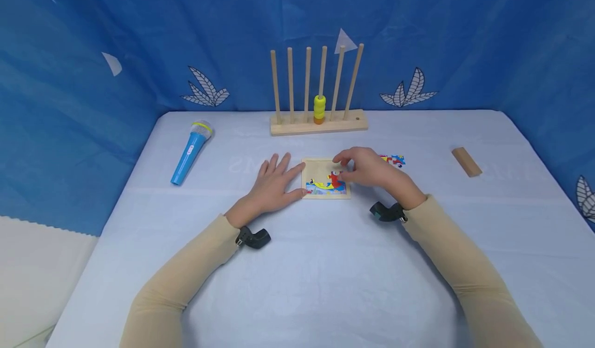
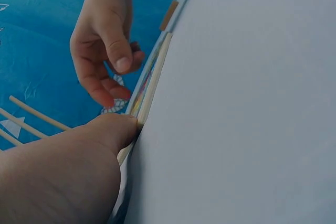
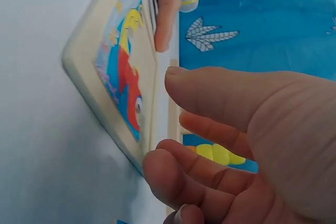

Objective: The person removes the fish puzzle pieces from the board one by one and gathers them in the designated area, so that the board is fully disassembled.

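A small wooden jigsaw tray (image 1: 318, 169) lies on the table between the two hands. Joined puzzle pieces (image 1: 321, 187) with red, yellow and blue artwork fill its near part, while bare wood shows behind them. My left hand (image 1: 271, 185) rests flat with fingers spread, its thumb and forefinger at the tray's left edge. Over the tray's right side hovers my right hand (image 1: 367, 168), fingers loosely bent; the right wrist view shows a gap between thumb and fingertips with nothing in it. Loose puzzle pieces (image 1: 395, 160) lie just beyond the right hand, partly hidden by it.
Behind the tray stands a wooden peg rack (image 1: 318, 126) with yellow beads (image 1: 319, 106) on one peg. A blue toy microphone (image 1: 189, 154) lies to the left, and a brown wooden block (image 1: 467, 162) to the right. Blue cloth (image 1: 241, 38) hangs along the table's back edge.
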Tool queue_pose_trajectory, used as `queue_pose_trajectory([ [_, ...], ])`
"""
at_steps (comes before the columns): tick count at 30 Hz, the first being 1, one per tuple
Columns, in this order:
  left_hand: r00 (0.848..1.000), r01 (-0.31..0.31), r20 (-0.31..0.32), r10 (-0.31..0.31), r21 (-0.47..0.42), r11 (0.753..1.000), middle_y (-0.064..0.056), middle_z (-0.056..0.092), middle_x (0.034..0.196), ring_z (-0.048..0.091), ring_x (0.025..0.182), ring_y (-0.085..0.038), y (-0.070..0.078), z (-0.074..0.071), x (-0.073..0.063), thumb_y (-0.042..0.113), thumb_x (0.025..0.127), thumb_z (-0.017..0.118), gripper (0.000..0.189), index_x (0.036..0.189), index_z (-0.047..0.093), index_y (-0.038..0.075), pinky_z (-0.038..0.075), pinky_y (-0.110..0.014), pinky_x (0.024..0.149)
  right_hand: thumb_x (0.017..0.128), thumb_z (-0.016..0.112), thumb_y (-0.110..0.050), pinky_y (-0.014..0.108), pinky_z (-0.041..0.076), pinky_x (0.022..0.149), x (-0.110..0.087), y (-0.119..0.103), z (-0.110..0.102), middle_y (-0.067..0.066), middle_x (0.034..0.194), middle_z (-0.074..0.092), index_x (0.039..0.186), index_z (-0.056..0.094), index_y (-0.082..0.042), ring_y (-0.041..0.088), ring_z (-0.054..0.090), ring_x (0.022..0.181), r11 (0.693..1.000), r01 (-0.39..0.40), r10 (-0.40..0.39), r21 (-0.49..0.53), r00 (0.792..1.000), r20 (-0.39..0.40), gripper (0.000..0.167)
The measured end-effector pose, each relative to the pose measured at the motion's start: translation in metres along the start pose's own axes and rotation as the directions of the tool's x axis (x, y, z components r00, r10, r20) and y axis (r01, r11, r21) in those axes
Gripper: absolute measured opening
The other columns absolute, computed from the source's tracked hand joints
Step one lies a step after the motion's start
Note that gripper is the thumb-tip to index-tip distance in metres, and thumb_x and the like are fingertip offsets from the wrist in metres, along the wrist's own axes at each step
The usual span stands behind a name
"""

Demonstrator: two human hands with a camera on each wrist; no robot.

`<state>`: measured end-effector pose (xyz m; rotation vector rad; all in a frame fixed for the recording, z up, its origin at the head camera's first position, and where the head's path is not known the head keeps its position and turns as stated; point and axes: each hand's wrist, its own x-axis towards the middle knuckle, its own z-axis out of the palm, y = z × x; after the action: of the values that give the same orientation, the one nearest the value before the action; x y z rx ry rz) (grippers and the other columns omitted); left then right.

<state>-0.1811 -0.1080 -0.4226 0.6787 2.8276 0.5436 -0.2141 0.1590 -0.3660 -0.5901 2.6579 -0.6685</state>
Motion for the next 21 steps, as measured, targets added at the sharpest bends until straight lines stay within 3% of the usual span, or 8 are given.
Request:
queue_pose_trajectory([
  [7,1.0,-0.004,-0.007,0.004,-0.004,1.0,-0.019,0.014,0.171,0.001,0.158,-0.047,0.0,-0.002,-0.001,0.059,0.098,0.053,0.075,0.161,0.033,0.024,0.005,-0.067,0.125,0.087,0.081,-0.019,0.031,0.053,0.076,0.003,-0.003,0.01,0.014,0.115,0.069,0.132,0.067,-0.007,0.023,0.059,0.088,1.0,-0.011,0.011,-0.023,1.0,0.003,0.049],
  [13,1.0,-0.009,-0.008,0.009,-0.005,1.0,-0.019,0.014,0.171,0.001,0.159,-0.047,-0.001,-0.001,-0.001,0.058,0.098,0.053,0.075,0.161,0.033,0.024,0.006,-0.067,0.125,0.086,0.081,-0.016,0.032,0.05,0.075,0.004,-0.004,0.015,0.011,0.108,0.069,0.126,0.071,-0.007,0.023,0.057,0.087,0.996,0.027,-0.027,-0.079,1.0,0.003,0.043],
  [21,1.0,-0.008,-0.006,0.007,-0.009,1.0,-0.019,0.014,0.172,0.001,0.158,-0.047,0.0,-0.002,-0.001,0.058,0.098,0.054,0.075,0.161,0.033,0.024,0.005,-0.066,0.125,0.086,0.081,-0.015,0.031,0.048,0.074,0.004,-0.002,0.016,0.01,0.107,0.066,0.124,0.072,-0.005,0.022,0.056,0.09,0.996,0.024,-0.023,-0.081,1.0,0.009,0.041],
])
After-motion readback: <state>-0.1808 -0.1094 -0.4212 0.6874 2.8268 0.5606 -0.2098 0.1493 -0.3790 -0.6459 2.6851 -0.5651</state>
